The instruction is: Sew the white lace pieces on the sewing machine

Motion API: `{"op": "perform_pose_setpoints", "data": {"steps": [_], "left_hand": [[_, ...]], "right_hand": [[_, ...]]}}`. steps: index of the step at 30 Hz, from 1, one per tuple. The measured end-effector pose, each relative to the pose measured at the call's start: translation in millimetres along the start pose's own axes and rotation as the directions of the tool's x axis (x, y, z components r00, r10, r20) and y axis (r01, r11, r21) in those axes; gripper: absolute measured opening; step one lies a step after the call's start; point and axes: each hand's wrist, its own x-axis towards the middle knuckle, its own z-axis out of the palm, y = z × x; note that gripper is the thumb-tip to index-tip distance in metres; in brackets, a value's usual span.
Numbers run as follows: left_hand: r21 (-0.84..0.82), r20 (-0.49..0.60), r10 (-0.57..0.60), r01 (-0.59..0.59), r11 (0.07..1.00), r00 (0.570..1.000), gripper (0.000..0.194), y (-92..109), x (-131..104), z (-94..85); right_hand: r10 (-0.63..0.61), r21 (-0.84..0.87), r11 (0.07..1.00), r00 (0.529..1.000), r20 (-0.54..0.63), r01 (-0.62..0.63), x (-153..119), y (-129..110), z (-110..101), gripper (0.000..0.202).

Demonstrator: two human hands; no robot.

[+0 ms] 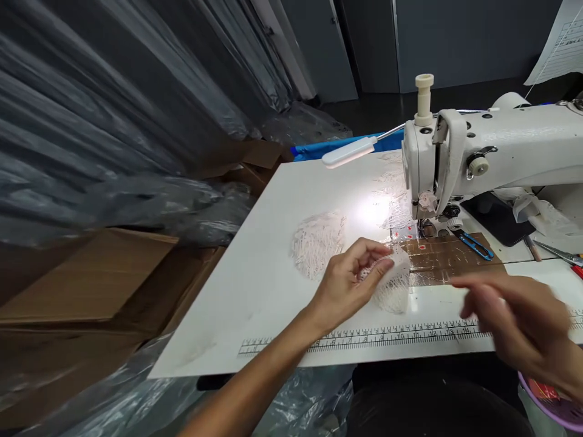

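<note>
My left hand (348, 280) is closed on a pale lace piece (395, 296), just in front of the sewing machine's needle area. The thumb and fingers pinch its upper part, and its lower end hangs towards the white table. Motion smears my right hand (523, 318), which is to the right above the table's front part; whether its fingers hold anything is unclear. Another lace piece (319, 243) lies flat to the left of my left hand. More lace (394, 188) rests beside the head of the white sewing machine (501, 145).
Blue thread snips (474, 246) lie on the brown taped plate (455, 267). A black phone-like slab (497, 217) and scissors (560, 252) are at the right. A printed ruler (387, 337) runs along the table's front. Cardboard boxes (86, 273) stand at the left.
</note>
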Motion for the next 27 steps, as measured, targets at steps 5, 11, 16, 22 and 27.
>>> {"op": "perform_pose_setpoints", "data": {"steps": [5,11,16,22,27], "left_hand": [[-0.323,0.248,-0.094,0.174,0.93,0.964,0.022,28,-5,21.8],[-0.275,0.271,-0.042,0.119,0.954,0.962,0.019,27,-7,23.7],[-0.099,0.158,0.002,0.014,0.995,0.987,0.021,15,5,9.9],[0.293,0.144,0.258,-0.29,0.911,0.955,0.021,-15,50,-10.2],[0.68,0.197,0.495,-0.481,0.553,0.847,0.016,-49,73,-4.4]], "right_hand": [[0.236,0.193,0.927,0.9,0.368,-0.322,24,7,18,0.046],[0.24,0.263,0.881,0.85,0.469,-0.394,23,14,23,0.042],[0.261,0.338,0.793,0.784,0.563,-0.507,31,33,27,0.043],[0.381,0.064,0.882,0.784,0.49,-0.468,58,54,34,0.042],[0.487,-0.206,0.874,0.802,0.347,-0.441,81,60,34,0.024]]}}
